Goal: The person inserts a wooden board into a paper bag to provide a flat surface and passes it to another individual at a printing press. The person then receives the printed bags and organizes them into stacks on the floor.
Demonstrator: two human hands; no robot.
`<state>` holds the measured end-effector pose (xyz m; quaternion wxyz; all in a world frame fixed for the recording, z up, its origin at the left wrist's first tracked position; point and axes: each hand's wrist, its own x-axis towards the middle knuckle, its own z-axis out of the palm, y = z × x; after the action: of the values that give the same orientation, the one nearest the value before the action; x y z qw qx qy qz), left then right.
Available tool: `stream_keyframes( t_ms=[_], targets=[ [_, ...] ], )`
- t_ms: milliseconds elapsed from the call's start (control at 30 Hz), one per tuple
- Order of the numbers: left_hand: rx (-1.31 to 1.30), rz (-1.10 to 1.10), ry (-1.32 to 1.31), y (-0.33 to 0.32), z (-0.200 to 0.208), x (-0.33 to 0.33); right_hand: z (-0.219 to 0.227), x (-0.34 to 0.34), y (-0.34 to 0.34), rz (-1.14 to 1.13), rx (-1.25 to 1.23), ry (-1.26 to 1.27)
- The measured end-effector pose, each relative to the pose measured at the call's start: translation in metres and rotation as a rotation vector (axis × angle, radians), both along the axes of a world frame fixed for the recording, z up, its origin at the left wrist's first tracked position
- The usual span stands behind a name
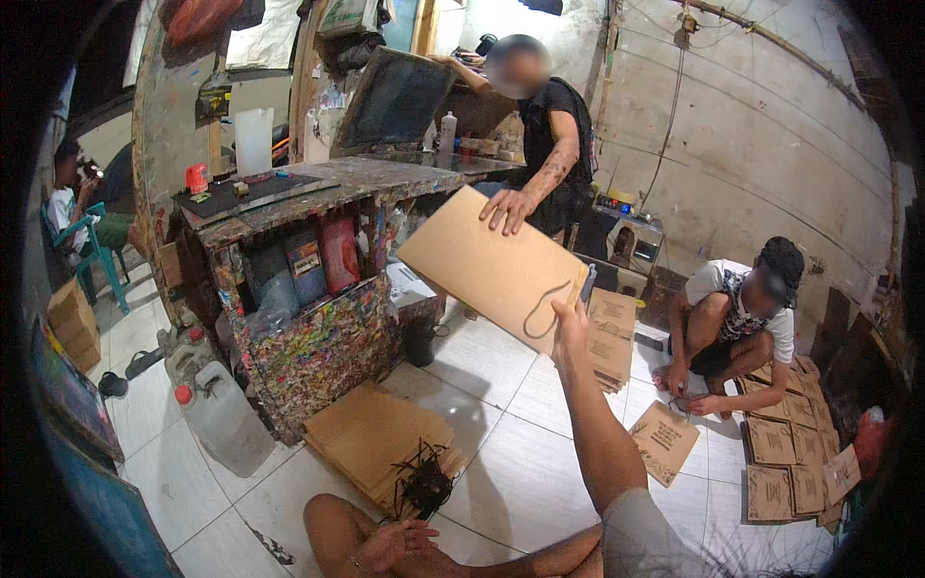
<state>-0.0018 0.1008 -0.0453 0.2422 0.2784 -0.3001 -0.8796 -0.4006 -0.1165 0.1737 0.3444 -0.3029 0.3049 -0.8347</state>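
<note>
My right hand (570, 329) is stretched out in front and pinches the near right edge of a brown paper bag (472, 260). A thin dark cord handle (533, 316) loops across that end of the bag. On the bag's far edge lies the hand (511, 208) of a standing person, so both of us touch it. My left hand (395, 542) is low in the picture by my bent leg, palm up, fingers apart and holding nothing. Just beyond it, a bundle of black cords (424, 479) rests on a flat stack of brown paper bags (361, 429) on the floor.
A paint-crusted workbench (318, 337) stands ahead, with a raised framed screen (395, 101). Plastic jugs (226, 419) are at the left. On the right a squatting person (737, 308) handles a printed bag (665, 440), near rows of printed bags (785, 453). Another bag stack (612, 332) lies beyond my right arm.
</note>
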Motion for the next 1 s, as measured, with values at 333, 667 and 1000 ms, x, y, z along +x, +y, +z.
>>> stream_keyframes(
  t_ms=[333,667,1000],
  targets=[
    [-1.036,0.488,-0.831,-0.034,-0.010,0.003,-0.020,0.082,0.007,0.357,0.252,0.468],
    [-1.573,0.390,-1.189,-0.113,-0.009,-0.028,-0.353,0.026,0.277,0.569,0.941,0.825],
    [-1.405,0.350,-1.246,-0.101,0.007,-0.040,-0.370,0.032,0.286,0.371,0.893,0.729]
  ],
)
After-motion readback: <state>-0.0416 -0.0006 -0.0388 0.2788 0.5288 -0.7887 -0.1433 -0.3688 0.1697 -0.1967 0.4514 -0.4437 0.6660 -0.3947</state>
